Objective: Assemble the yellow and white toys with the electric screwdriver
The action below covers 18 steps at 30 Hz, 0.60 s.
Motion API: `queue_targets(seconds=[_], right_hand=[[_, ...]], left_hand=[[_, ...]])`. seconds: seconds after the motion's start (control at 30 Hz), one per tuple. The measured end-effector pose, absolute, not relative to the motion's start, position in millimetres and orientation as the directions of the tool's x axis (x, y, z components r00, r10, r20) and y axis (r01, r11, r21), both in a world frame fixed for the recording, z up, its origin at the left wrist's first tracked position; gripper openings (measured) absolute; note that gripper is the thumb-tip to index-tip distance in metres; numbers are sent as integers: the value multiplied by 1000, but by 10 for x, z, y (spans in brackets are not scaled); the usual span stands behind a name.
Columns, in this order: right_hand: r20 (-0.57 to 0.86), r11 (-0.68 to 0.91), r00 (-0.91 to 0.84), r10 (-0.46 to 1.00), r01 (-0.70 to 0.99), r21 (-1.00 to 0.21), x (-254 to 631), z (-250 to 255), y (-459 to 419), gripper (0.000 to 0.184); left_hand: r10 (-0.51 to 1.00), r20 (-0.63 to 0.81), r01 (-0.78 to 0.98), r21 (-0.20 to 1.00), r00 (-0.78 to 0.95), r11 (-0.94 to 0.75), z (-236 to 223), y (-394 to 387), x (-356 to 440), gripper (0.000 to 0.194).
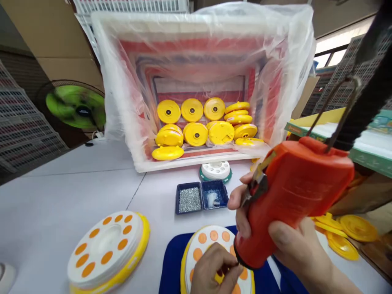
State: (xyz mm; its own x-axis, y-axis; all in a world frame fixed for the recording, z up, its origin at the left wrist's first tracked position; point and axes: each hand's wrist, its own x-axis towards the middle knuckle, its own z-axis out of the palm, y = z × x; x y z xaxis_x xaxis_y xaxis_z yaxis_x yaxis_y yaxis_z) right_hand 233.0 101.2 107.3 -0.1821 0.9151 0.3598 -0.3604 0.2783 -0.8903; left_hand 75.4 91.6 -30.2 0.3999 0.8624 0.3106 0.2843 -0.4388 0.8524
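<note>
An orange electric screwdriver (294, 192) is wrapped in the right hand (294, 241), its tip brought beside the left hand (214, 271), whose fingertips (228, 261) pinch a tiny item, too small to identify, over a white-and-yellow disc (208, 245) on a blue mat (171, 269) at the near edge of the tabletop (76, 183). Misalignment of the tip could cause that item to be dropped or the disc scratched; the grip could also be dragged off line by the hanging cable (364, 94).

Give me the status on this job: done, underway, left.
Done: one white disc with orange dots looks finished on its yellow base. In hand: the left hand works at a similar disc on the blue mat, the right hand holding an orange electric screwdriver. Remaining: yellow discs stacked in the lined crate.
</note>
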Motion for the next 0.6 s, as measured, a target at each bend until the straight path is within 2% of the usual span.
queue_targets(seconds=[0.17,0.3,0.4,0.5,0.6], right_hand=[[375,284,-202,905,-371,-884,2345,1129,1041,52],[301,226,-215,929,-314,-922,2348,1193,1018,55],[264,201,-204,943,-282,-938,2350,1206,989,49],[297,254,-161,941,-244,-936,2359,1202,976,42],[337,296,-120,934,-270,-916,2364,1192,979,44]], left_hand=[[857,311,234,873,412,-429,-256,953,771,17],[856,391,267,832,339,-486,-261,929,827,18],[859,396,282,826,325,-488,-292,920,856,19],[871,396,282,835,291,-473,-364,915,874,18],[864,423,286,821,274,-494,-429,910,900,17]])
